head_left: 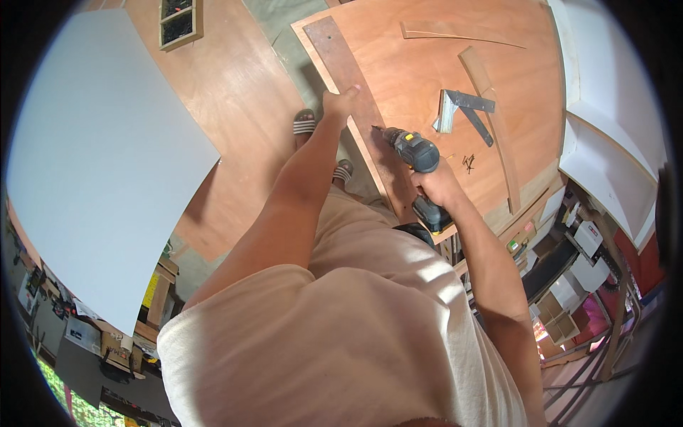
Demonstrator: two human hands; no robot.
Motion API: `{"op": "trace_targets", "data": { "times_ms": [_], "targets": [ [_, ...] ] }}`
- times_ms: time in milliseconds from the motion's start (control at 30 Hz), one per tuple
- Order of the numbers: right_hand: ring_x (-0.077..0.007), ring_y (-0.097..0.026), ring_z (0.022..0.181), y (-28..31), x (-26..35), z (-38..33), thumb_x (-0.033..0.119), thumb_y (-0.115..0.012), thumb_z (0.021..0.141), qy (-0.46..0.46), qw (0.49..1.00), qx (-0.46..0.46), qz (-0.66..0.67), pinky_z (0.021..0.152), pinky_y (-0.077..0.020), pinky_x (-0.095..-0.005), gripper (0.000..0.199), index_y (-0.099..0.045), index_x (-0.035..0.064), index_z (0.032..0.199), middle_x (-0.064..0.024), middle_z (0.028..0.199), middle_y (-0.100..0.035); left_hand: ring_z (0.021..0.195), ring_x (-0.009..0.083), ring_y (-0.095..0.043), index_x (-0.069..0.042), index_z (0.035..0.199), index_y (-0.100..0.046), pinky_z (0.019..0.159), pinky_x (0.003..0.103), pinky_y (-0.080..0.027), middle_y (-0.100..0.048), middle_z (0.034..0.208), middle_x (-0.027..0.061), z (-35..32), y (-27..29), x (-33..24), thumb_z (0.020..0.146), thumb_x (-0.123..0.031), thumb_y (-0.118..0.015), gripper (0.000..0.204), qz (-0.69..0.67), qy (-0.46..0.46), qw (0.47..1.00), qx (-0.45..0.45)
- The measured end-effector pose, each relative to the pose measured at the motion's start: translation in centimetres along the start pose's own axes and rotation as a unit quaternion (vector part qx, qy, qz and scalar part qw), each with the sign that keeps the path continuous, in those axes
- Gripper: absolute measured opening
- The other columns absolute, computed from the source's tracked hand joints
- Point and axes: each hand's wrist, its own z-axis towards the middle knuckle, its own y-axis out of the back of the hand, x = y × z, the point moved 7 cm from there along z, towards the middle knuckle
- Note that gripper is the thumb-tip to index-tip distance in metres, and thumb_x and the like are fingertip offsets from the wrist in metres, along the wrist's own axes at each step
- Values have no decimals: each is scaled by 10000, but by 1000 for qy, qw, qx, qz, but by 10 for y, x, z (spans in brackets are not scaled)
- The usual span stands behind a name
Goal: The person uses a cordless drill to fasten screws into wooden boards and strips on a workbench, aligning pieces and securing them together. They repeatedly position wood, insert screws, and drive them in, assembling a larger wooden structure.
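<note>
Bright light dapples the pale shirt (370, 334), while the fisheye view bends toward a black rim.

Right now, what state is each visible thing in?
Right grip: closed around drill handle
Drill: held, nose toward board, whether running unclear
Left grip: thumb on board, fingers mostly hidden
Board: lying flat on panel
Screws: loose, clustered
Metal squares: lying on panel
Box: open, black pieces inside

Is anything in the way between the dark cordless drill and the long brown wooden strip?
Nothing visible is. The dark cordless drill, held in the right hand, points at the long brown wooden strip; whether they touch is unclear. The left hand holds the strip's edge, off to the side.
</note>
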Motion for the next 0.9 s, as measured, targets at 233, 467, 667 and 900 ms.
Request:
{"op": "trace_targets", "data": {
  "times_ms": [233,467,667,900],
  "targets": [
    [-348,-700,842,-2,-9,16,179,-687,680,57,997,-43,-29,755,-540,-407,389,-672,-30,1008,-242,890,-702,1146,346,-582,213,1279,-356,941,404,-501,-534,1250,331,10,-3,3,717,-304,-892,933,3,5,1000,16],
    [-396,-680,940,-2,5,19,186,-688,681,53,995,-34,-81,826,-527,-421,402,-661,-48,1006,-275,953,-693,1166,340,-566,197,1290,-381,951,425,-495,-532,1271,312,1,-5,0,745,-250,-868,856,-52,19,998,39],
    [-354,-693,878,1,22,17,172,-674,680,99,987,-56,-111,781,-530,-406,356,-660,-42,964,-254,898,-698,1181,351,-564,171,1316,-426,966,453,-489,-539,1308,286,-19,-3,-5,785,-236,-836,785,5,38,999,1],
    [-333,-683,824,4,3,36,176,-677,673,96,993,-34,-67,759,-526,-396,348,-660,-39,947,-223,869,-697,1222,349,-545,178,1351,-376,1003,443,-467,-508,1358,284,-12,-4,-10,793,-233,-827,827,-29,35,999,8]
  ]
}}
